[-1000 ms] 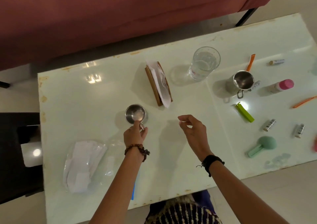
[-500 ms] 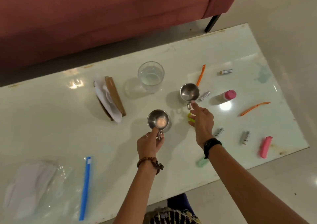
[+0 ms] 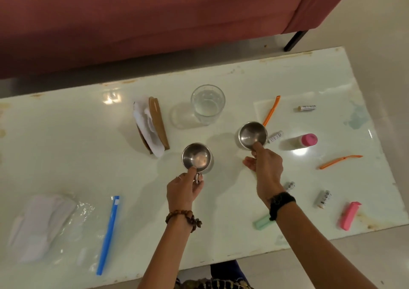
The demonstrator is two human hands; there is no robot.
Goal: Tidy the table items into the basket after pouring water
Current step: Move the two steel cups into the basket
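Note:
Two small steel cups stand on the white table [image 3: 66,156]. My left hand [image 3: 184,189] grips the handle of the left steel cup [image 3: 196,157], thumb on its rim. My right hand [image 3: 266,167] holds the right steel cup [image 3: 253,134] at its near rim and handle. A clear glass [image 3: 208,104] with water stands behind and between them. No basket is in view.
A wooden napkin holder [image 3: 152,126] stands left of the glass. A zip bag with white tissue [image 3: 42,224] and blue seal [image 3: 108,233] lies at the near left. Orange sticks [image 3: 271,110], small tubes [image 3: 307,108], a pink-capped bottle [image 3: 304,140], a pink clip [image 3: 349,215] and a green item [image 3: 262,222] lie right.
My right hand reached to the right steel cup and took hold of it. My left hand kept its grip on the left cup, which now sits further right, closer to the other cup.

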